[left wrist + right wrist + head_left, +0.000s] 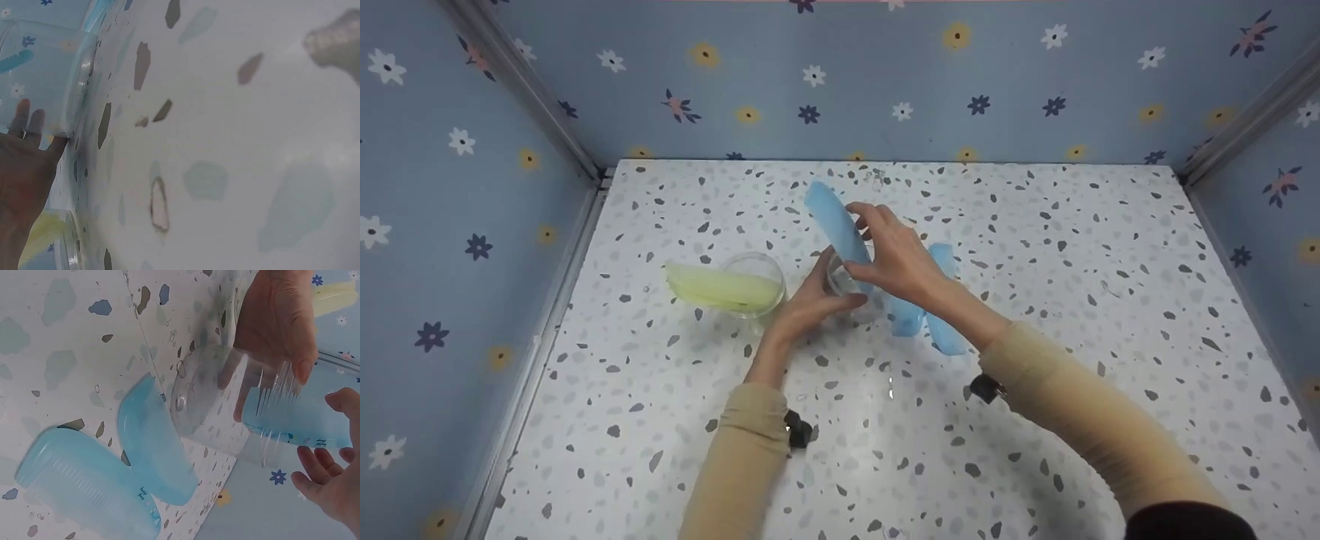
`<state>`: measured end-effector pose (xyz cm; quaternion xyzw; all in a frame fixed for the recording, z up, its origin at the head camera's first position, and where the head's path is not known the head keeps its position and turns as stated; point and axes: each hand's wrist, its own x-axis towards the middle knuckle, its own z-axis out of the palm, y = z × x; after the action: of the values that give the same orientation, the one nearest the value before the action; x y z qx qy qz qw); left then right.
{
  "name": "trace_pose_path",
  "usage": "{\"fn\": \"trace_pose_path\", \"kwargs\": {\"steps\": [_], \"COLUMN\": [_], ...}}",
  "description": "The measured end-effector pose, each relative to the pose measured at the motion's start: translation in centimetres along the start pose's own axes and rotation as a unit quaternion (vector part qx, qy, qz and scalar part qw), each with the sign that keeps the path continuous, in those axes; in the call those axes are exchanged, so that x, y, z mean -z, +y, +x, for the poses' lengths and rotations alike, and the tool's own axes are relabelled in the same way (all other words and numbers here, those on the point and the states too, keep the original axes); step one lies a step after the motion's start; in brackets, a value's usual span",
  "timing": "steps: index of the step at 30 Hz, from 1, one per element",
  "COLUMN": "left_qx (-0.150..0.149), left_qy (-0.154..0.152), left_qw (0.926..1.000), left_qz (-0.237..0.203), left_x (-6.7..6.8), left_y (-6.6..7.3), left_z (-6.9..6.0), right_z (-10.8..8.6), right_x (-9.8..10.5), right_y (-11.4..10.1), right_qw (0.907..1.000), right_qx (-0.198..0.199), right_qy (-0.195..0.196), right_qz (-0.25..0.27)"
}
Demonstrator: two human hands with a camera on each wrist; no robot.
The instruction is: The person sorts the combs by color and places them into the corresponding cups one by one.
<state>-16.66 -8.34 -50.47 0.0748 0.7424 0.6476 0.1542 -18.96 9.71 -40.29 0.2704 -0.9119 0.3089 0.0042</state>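
Note:
My left hand [808,306] holds a clear plastic cup [197,416] around its side, the thumb in front and the fingers behind. Pinched in my right hand [904,259] is a light blue comb [831,214], tilted, its lower end inside that cup. The right wrist view shows the comb's end through the clear wall. Just right of the cup, two more blue combs lie on the table: one [84,486] with its teeth in sight, the other [154,444] closer to the cup. In the head view my right hand and forearm partly cover both.
A second clear cup [751,261] stands left of my left hand, with a yellow-green comb [712,287] leaning out over its rim to the left. The speckled white table [622,375] is bordered by flowered blue panels [870,82] at the back and sides.

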Motion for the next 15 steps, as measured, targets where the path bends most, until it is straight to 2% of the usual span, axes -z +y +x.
{"fn": "trace_pose_path", "kwargs": {"steps": [8, 15], "left_qx": [-0.017, 0.003], "left_qy": [-0.01, -0.005], "left_qw": [0.9994, 0.9995], "left_qz": [-0.03, -0.032], "left_x": [-0.05, -0.15], "left_y": [-0.53, -0.5], "left_z": [-0.15, -0.18], "right_z": [-0.09, -0.23], "right_x": [-0.64, -0.85], "right_y": [0.06, 0.35], "right_qw": [0.9997, 0.9995], "right_qx": [-0.012, -0.008], "right_qy": [-0.019, -0.03], "right_qz": [-0.004, -0.011]}}
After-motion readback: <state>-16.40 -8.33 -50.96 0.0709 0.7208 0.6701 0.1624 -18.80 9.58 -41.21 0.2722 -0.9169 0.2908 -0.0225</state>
